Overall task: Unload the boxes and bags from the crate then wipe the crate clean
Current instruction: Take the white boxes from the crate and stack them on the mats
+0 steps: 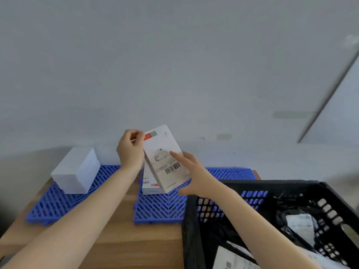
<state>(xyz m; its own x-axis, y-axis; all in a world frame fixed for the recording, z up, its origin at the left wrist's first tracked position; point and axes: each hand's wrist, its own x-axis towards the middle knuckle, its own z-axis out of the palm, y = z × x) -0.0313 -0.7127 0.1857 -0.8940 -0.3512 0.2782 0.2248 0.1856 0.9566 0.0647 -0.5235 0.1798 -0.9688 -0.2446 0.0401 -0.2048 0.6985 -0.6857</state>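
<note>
I hold a flat white box [165, 158] with a barcode and a red-and-green label, tilted in the air above the right blue mat. My left hand [131, 150] pinches its upper left corner. My right hand [192, 171] grips its lower right side, index finger stretched across the face. Another white box [149, 186] lies on the mat right beneath it. The black crate [196, 226] stands at the lower right and holds black bags [299, 224] with white labels.
Two blue grid mats [48, 204] [159, 208] lie on a wooden table [124, 235]. A stack of plain white boxes [77, 169] sits on the left mat. A pale wall rises close behind the table.
</note>
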